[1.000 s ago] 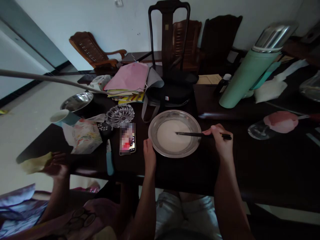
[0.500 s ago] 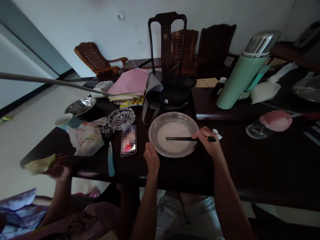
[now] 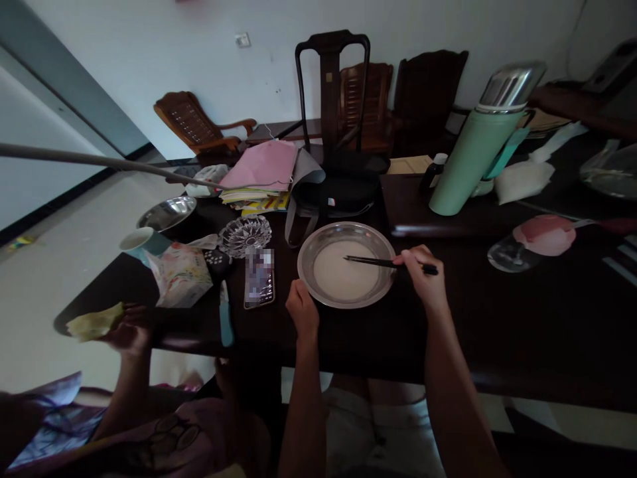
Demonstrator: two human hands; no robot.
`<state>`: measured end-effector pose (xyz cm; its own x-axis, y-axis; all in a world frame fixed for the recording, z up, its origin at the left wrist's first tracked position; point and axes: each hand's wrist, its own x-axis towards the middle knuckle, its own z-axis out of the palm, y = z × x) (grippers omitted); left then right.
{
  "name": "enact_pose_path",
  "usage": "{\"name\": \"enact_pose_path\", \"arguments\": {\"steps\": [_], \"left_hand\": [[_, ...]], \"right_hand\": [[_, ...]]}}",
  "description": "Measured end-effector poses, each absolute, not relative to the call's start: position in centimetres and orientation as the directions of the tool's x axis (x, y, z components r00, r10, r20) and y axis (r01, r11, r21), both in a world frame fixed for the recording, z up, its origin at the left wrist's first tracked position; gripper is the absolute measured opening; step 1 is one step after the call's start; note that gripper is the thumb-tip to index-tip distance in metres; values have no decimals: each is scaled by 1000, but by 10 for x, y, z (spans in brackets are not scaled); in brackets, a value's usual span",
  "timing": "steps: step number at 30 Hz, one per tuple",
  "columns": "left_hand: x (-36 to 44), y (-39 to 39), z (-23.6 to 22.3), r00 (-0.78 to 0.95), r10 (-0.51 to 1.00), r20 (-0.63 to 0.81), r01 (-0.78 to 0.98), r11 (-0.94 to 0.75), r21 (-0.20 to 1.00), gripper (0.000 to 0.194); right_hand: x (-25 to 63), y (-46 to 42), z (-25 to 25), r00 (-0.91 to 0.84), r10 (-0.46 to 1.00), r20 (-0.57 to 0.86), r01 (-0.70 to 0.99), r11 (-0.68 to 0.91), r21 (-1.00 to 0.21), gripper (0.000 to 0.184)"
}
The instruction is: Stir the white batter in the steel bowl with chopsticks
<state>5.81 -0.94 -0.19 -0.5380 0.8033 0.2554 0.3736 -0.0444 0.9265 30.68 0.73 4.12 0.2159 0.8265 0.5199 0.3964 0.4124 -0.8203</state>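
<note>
A round metal bowl (image 3: pixel 306 273) with a wide rim stands on the dark table before me. Whitish liquid or batter (image 3: pixel 344 275) covers its bottom. My left hand (image 3: pixel 302 309) is closed on the bowl's near left rim. In my right hand (image 3: pixel 422 273), at the bowl's right edge, is a pair of black chopsticks (image 3: pixel 373 261), pinched between the fingers. Their tips point left, over or in the whitish mixture; whether they touch it I cannot tell. A phone (image 3: pixel 259 282) with a lit screen lies left of the bowl, beside a blue-handled knife (image 3: pixel 226 318).
At left, another person's hand (image 3: pixel 132 332) holds a pale green piece of food. Nearby are a tissue pack (image 3: pixel 183 275), a cup (image 3: pixel 144 243), a glass dish (image 3: pixel 246 236) and a steel bowl (image 3: pixel 166 214). A green thermos (image 3: pixel 472 156) and pink-lidded container (image 3: pixel 542 236) stand right.
The chopstick tips have moved right and toward the bowl's far side, and my right hand has shifted slightly right. My left hand keeps its hold on the rim. The phone's screen picture differs.
</note>
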Motion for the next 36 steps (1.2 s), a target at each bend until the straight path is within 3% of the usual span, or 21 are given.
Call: {"name": "enact_pose_path", "arguments": {"steps": [2,7,10,13,18,23,25,29,33,36], "left_hand": [[58,-9,-3,-549,794,261,380,-41,924,38],[58,-7,-3,-546,796,263,398,-30,917,35],[58,-8,-1,-536,801,267,397,-39,917,35],[57,-9,2,-515,816,261,389,-49,920,37],[57,-10,5,-508,831,228,378,-22,925,35],[57,-13,2,-500,843,200,327,-30,944,36],[57,-13,1,-501,843,196,310,-37,950,37],[58,-12,1,-514,835,197,284,-51,958,37],[58,-11,3,-509,840,187,266,-53,962,35],[59,-10,3,-501,847,179,250,-57,967,35]], "right_hand": [[308,7,41,281,817,504,338,407,-849,42],[306,6,43,39,873,486,388,435,-812,30],[310,6,41,208,822,531,403,422,-812,32],[314,5,39,309,822,477,283,400,-872,40],[310,5,44,34,868,495,387,445,-807,26],[314,4,43,296,823,484,322,391,-862,38],[313,3,44,242,858,453,290,381,-878,39],[311,5,44,47,876,479,390,426,-816,24],[316,6,41,268,825,498,334,405,-851,36],[319,6,40,221,866,449,261,391,-883,39]]}}
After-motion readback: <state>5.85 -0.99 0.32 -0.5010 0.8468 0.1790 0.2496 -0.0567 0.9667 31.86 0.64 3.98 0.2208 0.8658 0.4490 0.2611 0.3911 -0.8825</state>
